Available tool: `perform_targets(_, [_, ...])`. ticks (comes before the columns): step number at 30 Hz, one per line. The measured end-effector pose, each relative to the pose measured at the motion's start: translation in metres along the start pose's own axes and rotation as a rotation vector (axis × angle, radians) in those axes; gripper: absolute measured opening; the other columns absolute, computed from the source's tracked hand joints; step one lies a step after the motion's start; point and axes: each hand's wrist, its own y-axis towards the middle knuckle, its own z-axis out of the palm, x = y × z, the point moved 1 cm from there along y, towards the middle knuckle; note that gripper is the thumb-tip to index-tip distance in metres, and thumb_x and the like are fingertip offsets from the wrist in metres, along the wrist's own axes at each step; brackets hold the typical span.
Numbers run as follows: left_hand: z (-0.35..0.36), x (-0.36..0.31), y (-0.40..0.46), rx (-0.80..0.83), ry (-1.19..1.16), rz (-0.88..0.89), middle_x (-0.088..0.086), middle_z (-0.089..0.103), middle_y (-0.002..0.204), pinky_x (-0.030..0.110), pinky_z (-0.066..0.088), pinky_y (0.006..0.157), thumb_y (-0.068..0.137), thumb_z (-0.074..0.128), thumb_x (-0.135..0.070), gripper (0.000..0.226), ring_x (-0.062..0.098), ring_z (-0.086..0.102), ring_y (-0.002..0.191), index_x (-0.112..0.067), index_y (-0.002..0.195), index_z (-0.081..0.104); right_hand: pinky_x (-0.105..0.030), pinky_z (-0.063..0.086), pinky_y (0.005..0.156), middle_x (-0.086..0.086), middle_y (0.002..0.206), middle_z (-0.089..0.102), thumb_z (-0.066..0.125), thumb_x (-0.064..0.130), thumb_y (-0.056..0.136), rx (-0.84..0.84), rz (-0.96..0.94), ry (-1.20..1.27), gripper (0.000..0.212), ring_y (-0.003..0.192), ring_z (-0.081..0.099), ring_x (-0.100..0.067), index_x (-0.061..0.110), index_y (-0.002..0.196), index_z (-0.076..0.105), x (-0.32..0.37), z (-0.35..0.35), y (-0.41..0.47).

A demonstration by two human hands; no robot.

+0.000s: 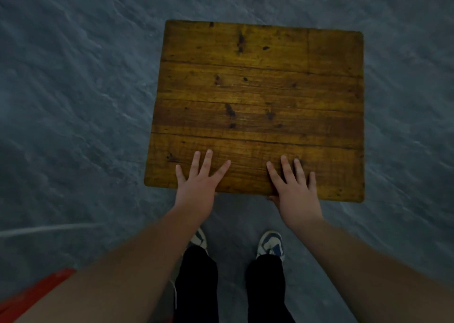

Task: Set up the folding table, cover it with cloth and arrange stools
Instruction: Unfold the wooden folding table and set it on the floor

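Note:
A square wooden table top [258, 94] of yellow-brown planks stands level in front of me, seen from above; its legs are hidden beneath it. My left hand [199, 177] lies flat on its near edge with fingers spread. My right hand [293, 187] rests flat on the near edge too, fingers straight on top and the thumb tucked under the rim. No cloth and no stools are in view.
The floor [73, 101] is grey-blue concrete all around the table. My two feet in white and blue shoes [270, 244] stand just behind the near edge. A red object [32, 295] shows at the bottom left corner.

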Motion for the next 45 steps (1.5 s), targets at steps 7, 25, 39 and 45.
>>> perform_targets(7, [-0.024,0.022,0.030,-0.012,0.018,0.034,0.002,-0.027,0.162,0.071,0.002,0.115,0.100,0.052,-0.028,0.091,0.032,-0.025,0.148,-0.052,0.147,-0.023,-0.062,0.006,0.119,-0.001,0.165,-0.017,0.044,0.043,0.100,-0.004,0.029,0.033,0.080,0.151,-0.015,-0.033,0.039,0.154,-0.015,0.013,-0.020,0.027])
perform_targets(25, [-0.048,0.033,0.065,-0.016,0.044,0.055,0.002,-0.025,0.163,0.071,0.006,0.114,0.100,0.054,-0.033,0.091,0.033,-0.022,0.149,-0.052,0.147,-0.021,-0.063,0.007,0.118,0.000,0.165,-0.016,0.052,0.032,0.099,-0.002,0.060,0.056,0.086,0.151,-0.015,-0.033,0.042,0.152,-0.014,0.011,-0.035,0.063])
perform_targets(39, [-0.044,0.029,0.066,-0.059,0.029,0.024,0.001,-0.021,0.164,0.068,0.007,0.115,0.093,0.063,-0.016,0.105,0.033,-0.018,0.150,-0.053,0.146,-0.020,-0.060,0.008,0.119,0.002,0.166,-0.012,0.056,0.035,0.097,0.001,0.051,0.085,0.086,0.152,-0.011,-0.030,0.041,0.154,-0.008,0.009,-0.039,0.062])
perform_targets(45, [-0.044,0.021,0.060,-0.078,-0.020,0.046,0.000,-0.017,0.165,0.067,0.008,0.117,0.097,0.056,-0.025,0.092,0.031,-0.015,0.151,-0.047,0.150,-0.016,-0.059,0.011,0.119,0.000,0.166,-0.008,0.052,0.025,0.097,-0.024,0.061,0.069,0.082,0.152,-0.006,-0.029,0.038,0.156,-0.004,0.006,-0.039,0.056])
